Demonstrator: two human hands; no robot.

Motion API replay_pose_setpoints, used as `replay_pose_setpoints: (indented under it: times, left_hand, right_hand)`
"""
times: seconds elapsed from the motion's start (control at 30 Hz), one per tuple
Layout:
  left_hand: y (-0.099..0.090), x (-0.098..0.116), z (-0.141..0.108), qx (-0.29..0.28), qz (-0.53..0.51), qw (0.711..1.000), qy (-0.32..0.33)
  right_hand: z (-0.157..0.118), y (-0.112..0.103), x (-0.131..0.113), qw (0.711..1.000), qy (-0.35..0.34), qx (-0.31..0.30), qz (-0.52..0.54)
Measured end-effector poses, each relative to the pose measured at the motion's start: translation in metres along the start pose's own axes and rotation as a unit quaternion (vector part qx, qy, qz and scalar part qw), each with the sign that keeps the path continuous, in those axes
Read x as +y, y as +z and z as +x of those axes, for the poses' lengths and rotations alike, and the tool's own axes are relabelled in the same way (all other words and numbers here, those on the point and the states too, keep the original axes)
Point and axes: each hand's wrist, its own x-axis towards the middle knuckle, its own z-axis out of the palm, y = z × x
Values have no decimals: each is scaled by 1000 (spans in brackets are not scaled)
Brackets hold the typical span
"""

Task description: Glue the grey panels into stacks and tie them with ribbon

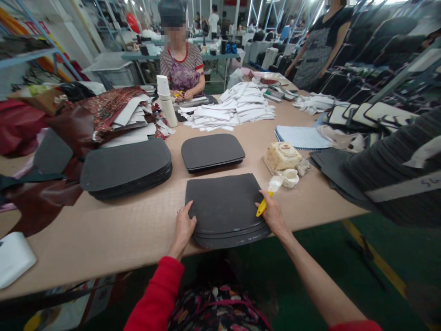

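Observation:
A fanned stack of dark grey panels (223,204) lies at the table's front edge, between my hands. My left hand (185,225) grips the stack's left side, thumb and fingers at its edge. At the right side my right hand (270,214) holds a yellow-handled tool (264,204) and touches the panels' edge. White bristles or a white tip show past that hand, too blurred to tell. Behind the stack sits a smaller pile of rounded dark panels (212,151). A taller pile of similar panels (127,166) stands to the left.
A glue-crusted container (282,156) and a blue-white pad (303,137) are on the right, near a large bundle of dark panels (396,170). White strips (234,108) lie at the back. Across the table sits a person (182,69); another stands back right.

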Motion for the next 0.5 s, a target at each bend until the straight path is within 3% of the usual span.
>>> replay_pose_setpoints:
  times: [0.5]
  left_hand:
    - [-1,-8,7,31,21,999,17]
  right_hand:
    - [-4,6,-10,992,-53,73,-92]
